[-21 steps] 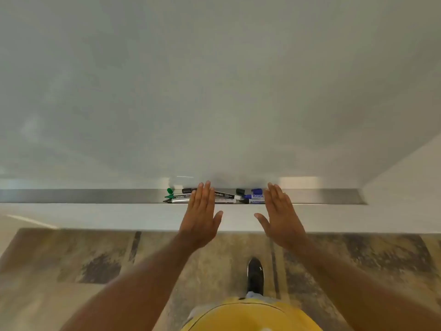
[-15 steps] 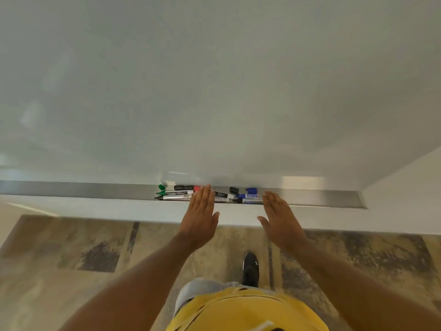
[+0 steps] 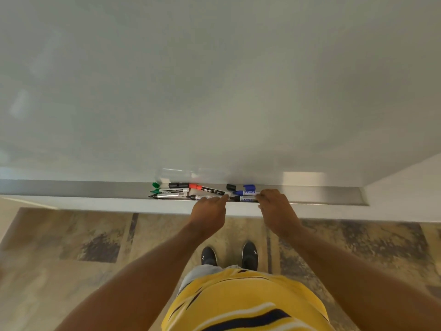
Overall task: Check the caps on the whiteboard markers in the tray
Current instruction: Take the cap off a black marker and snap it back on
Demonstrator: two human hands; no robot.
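Several whiteboard markers lie in the metal tray (image 3: 322,193) under the whiteboard: green-capped ones (image 3: 156,187) at the left, a red-capped marker (image 3: 205,188) in the middle, blue markers (image 3: 245,192) at the right, and a black marker (image 3: 194,197) along the front. My left hand (image 3: 210,211) reaches over the tray's front lip, fingers curled, with its fingertips on the right end of the front black marker. My right hand (image 3: 274,205) has its fingers bent over the right ends of the blue markers. The backs of both hands hide any grip.
The whiteboard (image 3: 214,91) fills the upper view, and a white wall (image 3: 405,182) meets it at the right. A white ledge (image 3: 95,204) runs below the tray. Patterned floor (image 3: 83,247) and my two dark shoes (image 3: 229,256) are beneath.
Both hands were flat with fingers spread just short of the tray. They have moved forward and curled their fingers down onto the markers. The view has shifted, so both shoes show.
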